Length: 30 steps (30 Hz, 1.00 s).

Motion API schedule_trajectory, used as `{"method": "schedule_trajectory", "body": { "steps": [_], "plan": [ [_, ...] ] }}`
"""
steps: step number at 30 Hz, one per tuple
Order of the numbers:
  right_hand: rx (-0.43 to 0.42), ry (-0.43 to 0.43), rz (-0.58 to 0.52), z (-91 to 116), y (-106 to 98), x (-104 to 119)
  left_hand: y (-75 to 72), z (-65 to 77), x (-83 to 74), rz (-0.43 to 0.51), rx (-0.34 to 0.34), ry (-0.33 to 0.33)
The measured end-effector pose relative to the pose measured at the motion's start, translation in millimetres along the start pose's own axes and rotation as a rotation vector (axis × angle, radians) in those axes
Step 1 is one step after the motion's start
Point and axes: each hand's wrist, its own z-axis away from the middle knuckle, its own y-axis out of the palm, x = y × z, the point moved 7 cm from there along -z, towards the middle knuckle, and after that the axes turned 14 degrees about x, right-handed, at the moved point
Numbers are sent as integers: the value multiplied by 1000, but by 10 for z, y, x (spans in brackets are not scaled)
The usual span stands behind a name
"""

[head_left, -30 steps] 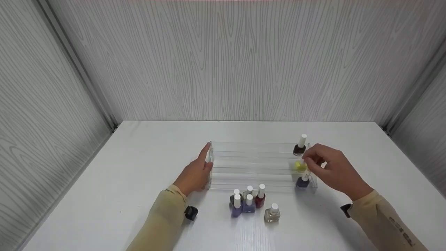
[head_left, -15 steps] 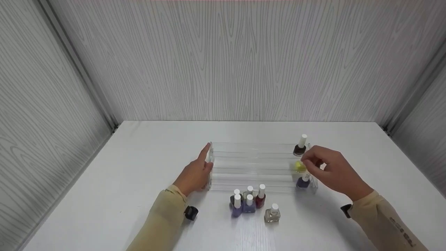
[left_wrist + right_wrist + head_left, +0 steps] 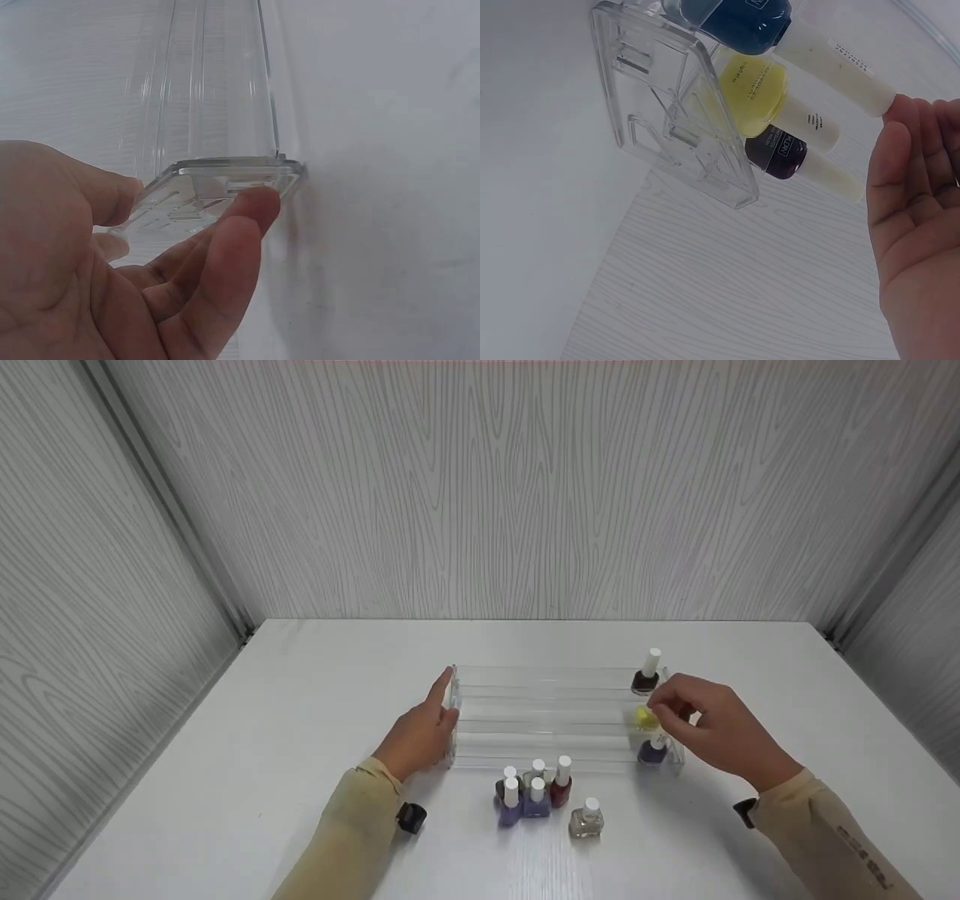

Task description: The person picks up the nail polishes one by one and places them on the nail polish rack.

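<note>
Three bottles, a dark one [image 3: 644, 682], a yellow one [image 3: 645, 718] and a blue one [image 3: 652, 753], sit at the right end of the clear rack [image 3: 544, 709], mid-frame, beside the right hand [image 3: 712, 720], whose thumb and index tips meet near the caps, though whether they pinch one I cannot tell. With thumb and index spread, the left hand [image 3: 420, 735] touches the rack's left end. Five clustered bottles [image 3: 536, 805] and a beige one [image 3: 586, 823] stand lower centre.

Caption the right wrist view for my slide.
Blue bottle, yellow bottle and dark bottle on a clear rack, right hand alongside.
</note>
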Motion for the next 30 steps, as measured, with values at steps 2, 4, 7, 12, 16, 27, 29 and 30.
{"method": "schedule_trajectory", "body": {
  "steps": [2, 4, 7, 12, 16, 27, 29, 30],
  "plan": [
    [2, 0, -1, -1, 2, -1, 7, -1, 2, 7, 11, -10],
    [3, 0, 0, -3, 4, -2, 11, -6, 7, 5, 16, -21],
    [5, 0, 8, -6, 7, -8, 9, -12, 13, -2, 15, -31],
    [7, 5, 27, -10, 18, -25, 4, -16, 20, 1, 9, -32],
    [9, 6, 30, -10, 16, -29, 14, -25, 34, 14, 14, -36],
    [-6, -67, 22, -5, 16, 38, 37, -16, 45, 48, 23, -38],
    [4, -83, 33, -9, 27, 43, 34, -10, 42, 37, 18, -29],
    [8, -92, 41, -10, 31, 48, 32, -7, 40, 32, 15, -23]
  ]
}}
